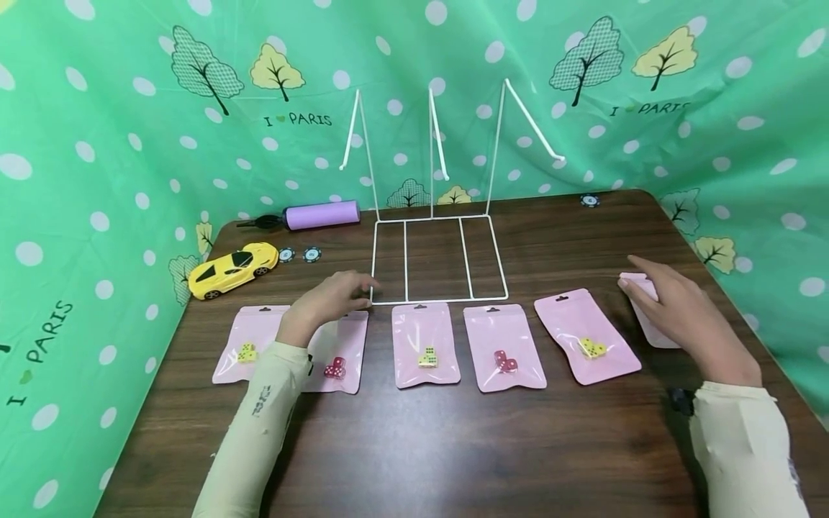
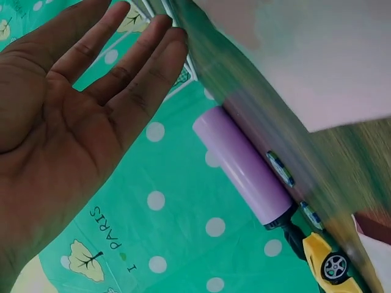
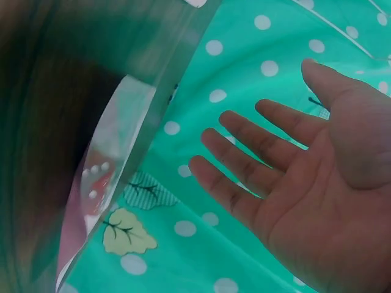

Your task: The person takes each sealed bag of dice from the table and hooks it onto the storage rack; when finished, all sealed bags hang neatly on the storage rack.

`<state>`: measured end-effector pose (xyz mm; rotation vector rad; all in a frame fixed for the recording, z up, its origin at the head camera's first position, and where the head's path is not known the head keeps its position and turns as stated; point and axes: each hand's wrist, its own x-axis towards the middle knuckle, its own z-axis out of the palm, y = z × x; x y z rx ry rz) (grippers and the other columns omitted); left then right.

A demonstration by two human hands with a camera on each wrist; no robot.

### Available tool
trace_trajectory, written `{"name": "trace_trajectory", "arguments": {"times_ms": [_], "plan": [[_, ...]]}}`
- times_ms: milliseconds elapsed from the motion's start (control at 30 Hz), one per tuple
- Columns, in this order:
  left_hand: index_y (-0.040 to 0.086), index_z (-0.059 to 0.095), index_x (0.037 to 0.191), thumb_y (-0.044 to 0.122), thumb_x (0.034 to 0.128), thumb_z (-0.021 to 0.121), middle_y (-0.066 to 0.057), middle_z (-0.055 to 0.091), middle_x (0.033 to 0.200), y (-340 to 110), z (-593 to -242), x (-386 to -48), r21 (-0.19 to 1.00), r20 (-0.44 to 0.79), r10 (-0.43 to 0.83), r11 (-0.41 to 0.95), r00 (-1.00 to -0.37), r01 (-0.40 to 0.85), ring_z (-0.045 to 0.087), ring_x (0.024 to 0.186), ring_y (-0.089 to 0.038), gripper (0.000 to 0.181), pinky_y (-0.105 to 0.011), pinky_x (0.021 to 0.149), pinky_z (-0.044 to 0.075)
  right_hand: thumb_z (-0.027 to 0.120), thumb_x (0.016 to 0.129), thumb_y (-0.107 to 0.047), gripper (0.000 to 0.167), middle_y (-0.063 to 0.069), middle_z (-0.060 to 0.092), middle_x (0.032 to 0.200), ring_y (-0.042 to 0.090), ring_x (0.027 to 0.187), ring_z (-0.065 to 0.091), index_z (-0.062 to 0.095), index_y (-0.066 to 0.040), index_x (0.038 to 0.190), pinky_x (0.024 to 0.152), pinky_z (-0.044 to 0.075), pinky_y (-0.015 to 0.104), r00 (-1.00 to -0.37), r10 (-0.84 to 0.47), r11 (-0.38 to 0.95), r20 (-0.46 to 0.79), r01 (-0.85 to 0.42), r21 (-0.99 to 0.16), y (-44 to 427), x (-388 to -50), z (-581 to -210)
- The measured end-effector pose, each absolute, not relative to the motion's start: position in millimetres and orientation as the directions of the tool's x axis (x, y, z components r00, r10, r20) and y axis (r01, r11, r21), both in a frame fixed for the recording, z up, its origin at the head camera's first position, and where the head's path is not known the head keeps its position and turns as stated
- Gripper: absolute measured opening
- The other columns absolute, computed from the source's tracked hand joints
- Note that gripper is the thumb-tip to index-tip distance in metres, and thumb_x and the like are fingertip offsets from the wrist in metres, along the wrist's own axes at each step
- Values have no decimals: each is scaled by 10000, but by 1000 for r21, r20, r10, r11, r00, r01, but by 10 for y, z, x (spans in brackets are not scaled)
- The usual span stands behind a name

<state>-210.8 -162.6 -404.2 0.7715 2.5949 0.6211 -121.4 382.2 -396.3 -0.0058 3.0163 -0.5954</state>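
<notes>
Several pink zip pouches lie in a row on the table, dice inside them. My left hand (image 1: 332,301), fingers loosely extended, hovers over a pouch with red dice (image 1: 335,367), near the front left corner of a white wire rack (image 1: 440,300). Its palm shows bare in the left wrist view. On the right, my right hand (image 1: 683,311) is above the rightmost pouch (image 1: 655,329) and hides much of it. The right wrist view shows those fingers spread and holding nothing, with that pouch (image 3: 110,152) apart from them. Between the hands lie pouches with yellow dice (image 1: 427,357) and red dice (image 1: 505,362).
The rack's three upright prongs (image 1: 432,144) stand before a green dotted curtain (image 1: 401,43). At the back left are a purple hand pump (image 1: 322,215), a yellow toy car (image 1: 234,270) and two poker chips (image 1: 312,255). Another chip (image 1: 589,201) lies at the back right.
</notes>
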Motion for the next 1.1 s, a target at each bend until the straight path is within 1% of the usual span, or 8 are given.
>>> {"name": "trace_trajectory", "arguments": {"times_ms": [100,200,333,500,800,933,1033,1100], "plan": [[24,703,1397,90,1038,733,-111,702,1093,-1606,-4059,-2128,502,-234,574,763,-785,408,612,972,-241,367,-398,843,536,407,1175,-457,722,478,327,1569,700,1414,300,273,70,1650,1097,269,830,-998,-4,928,-61,19,-372,3870,-1189,-3977],[25,710,1385,112,1028,755,-92,680,1040,-1607,-4086,-2131,504,-237,574,762,-784,406,592,933,-225,371,-379,814,518,409,1174,-453,719,487,323,1559,701,1412,297,281,76,1643,1093,270,834,-998,0,930,-66,24,-367,3901,-1173,-4007],[6,731,1327,69,1013,757,-81,672,988,-1602,-4117,-2144,503,-203,596,744,-777,440,593,910,-212,321,-379,820,516,424,1174,-419,695,492,317,1556,703,1410,292,286,78,1639,1092,266,837,-997,11,928,-71,37,-371,3953,-1147,-4042],[0,765,1190,26,1000,756,-81,693,953,-1595,-4139,-2159,495,-175,611,732,-772,467,617,896,-210,192,-395,833,534,432,1176,-377,660,489,316,1552,707,1394,308,286,66,1642,1076,278,843,-997,29,915,-76,57,-399,4023,-1121,-4074],[20,769,1052,55,991,776,-78,666,917,-1575,-4169,-2181,460,-149,610,740,-779,491,618,909,-243,70,-433,863,525,515,1156,-297,613,468,442,1426,667,1233,462,354,119,1577,965,401,827,-998,46,913,-46,61,-404,4225,-1083,-4159],[14,766,1033,60,987,780,-77,668,904,-1564,-4175,-2175,456,-144,606,742,-782,491,619,910,-253,66,-443,868,524,548,1141,-218,544,462,511,1301,642,1125,536,412,179,1487,863,481,770,-999,46,910,-19,49,-413,4347,-1040,-4213],[6,754,1006,45,986,771,-73,660,886,-1558,-4188,-2183,453,-148,602,746,-784,488,611,898,-247,46,-430,849,521,562,1130,-181,500,450,551,1223,599,1046,575,446,201,1431,764,519,645,-998,56,908,-4,53,-415,4441,-1000,-4242],[9,743,984,28,987,760,-67,650,870,-1551,-4199,-2191,453,-158,596,752,-787,479,600,881,-235,26,-411,827,516,564,1129,-178,493,443,562,1206,575,1026,585,455,206,1418,729,501,554,-998,68,906,-6,64,-419,4499,-973,-4249]]}}
